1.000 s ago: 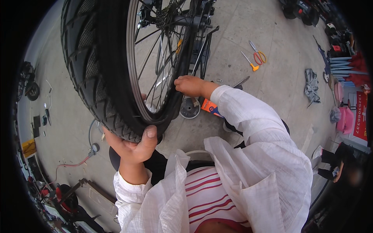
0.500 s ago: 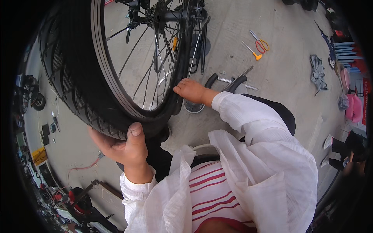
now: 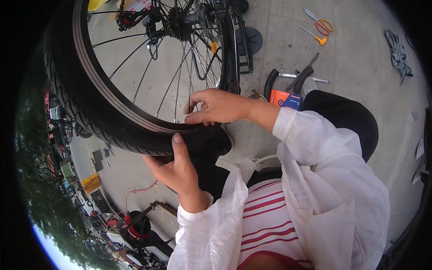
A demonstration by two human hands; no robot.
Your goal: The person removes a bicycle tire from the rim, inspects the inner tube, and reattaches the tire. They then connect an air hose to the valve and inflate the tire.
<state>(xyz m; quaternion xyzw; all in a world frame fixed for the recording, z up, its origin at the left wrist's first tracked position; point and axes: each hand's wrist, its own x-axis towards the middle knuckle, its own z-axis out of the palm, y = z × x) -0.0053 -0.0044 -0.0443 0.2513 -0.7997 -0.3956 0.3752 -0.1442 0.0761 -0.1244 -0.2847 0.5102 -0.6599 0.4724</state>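
Observation:
A bicycle wheel with a black treaded tire [image 3: 108, 130] stands in front of me, its striped rim [image 3: 105, 92] and thin spokes facing my way. My left hand [image 3: 177, 173] grips the tire at its near lower edge, thumb on the sidewall and fingers under the tread. Close by, my right hand [image 3: 216, 107] is at the inner edge of the rim beside the spokes, thumb and bent fingers drawn together. Whatever lies between those fingertips is hidden. Toward the hub sit the sprockets [image 3: 177, 20] and a derailleur [image 3: 150, 33].
On the concrete floor at right lie scissors [image 3: 318, 22], a yellow-handled screwdriver [image 3: 320, 40], black curved pieces [image 3: 271, 83] with metal tools, and an orange-blue box [image 3: 285, 100]. A grey cloth [image 3: 398, 56] is farther right. Parked scooters [image 3: 139, 225] stand at lower left.
My right hand has moved from the wheel's right side down and left to the rim near my left hand. The left hand still holds the tire. The view has shifted, and the orange-blue box now shows.

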